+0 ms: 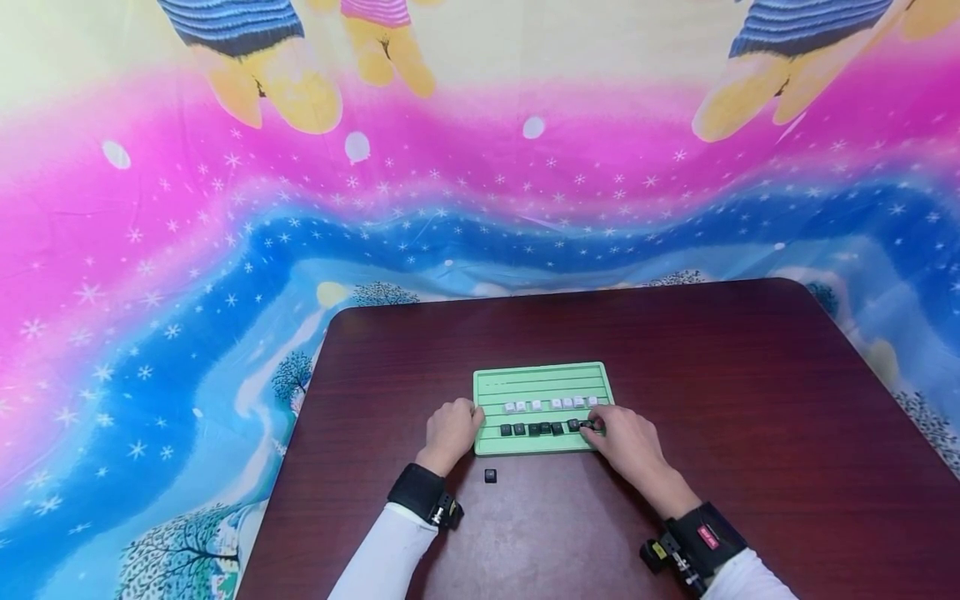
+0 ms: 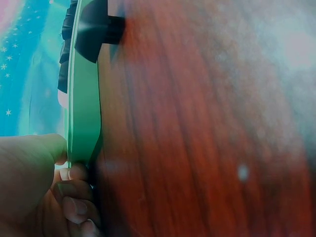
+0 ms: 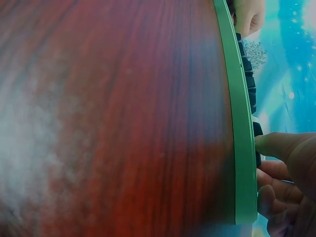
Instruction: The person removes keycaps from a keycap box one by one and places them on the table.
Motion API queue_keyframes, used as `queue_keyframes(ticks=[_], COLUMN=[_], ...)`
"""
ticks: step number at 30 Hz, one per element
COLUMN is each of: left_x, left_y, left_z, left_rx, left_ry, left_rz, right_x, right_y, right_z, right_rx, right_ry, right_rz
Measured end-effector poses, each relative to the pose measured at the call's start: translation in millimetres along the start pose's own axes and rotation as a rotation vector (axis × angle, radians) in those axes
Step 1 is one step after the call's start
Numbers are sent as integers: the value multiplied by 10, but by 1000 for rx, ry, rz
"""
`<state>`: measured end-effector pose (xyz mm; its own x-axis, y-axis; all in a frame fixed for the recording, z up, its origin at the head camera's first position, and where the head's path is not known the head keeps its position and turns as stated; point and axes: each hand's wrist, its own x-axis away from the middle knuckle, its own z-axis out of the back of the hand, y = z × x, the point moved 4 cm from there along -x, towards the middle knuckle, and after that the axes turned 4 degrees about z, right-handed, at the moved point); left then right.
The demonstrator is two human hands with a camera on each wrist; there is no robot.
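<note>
A light green grooved board (image 1: 540, 379) lies on the table, bearing a row of white keycaps (image 1: 567, 402) above a row of black keycaps (image 1: 545, 428). With thumb and curled fingers, my left hand (image 1: 450, 435) grips the board's left edge; the left wrist view has the thumb at its upper side. My right hand (image 1: 632, 446) is at the lower right of the board, thumb and fingers pinching a black keycap (image 3: 258, 129) at the right end of the black row. Its fingertips partly hide that keycap.
One loose black keycap (image 1: 491, 476) sits on the dark wooden table (image 1: 750, 375), just in front of the board's lower left corner. Behind the table hangs a colourful printed cloth (image 1: 480, 183). Both wrists wear black straps with small cameras.
</note>
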<state>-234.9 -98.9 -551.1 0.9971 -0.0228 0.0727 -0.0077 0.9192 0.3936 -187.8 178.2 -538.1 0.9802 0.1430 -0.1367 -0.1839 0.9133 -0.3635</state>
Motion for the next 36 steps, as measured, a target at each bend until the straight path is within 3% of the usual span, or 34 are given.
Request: queue_keyframes(ticks=[22, 36], left_x=[-5, -1], left_y=[-6, -3], left_z=[-10, -13], left_rx=[-3, -3], left_ry=[-6, -9], left_rz=[2, 3], right_x=[0, 54], right_y=[-41, -194], right_z=[73, 72], right_rx=[-22, -51], right_ry=[59, 91], right_rz=[3, 67])
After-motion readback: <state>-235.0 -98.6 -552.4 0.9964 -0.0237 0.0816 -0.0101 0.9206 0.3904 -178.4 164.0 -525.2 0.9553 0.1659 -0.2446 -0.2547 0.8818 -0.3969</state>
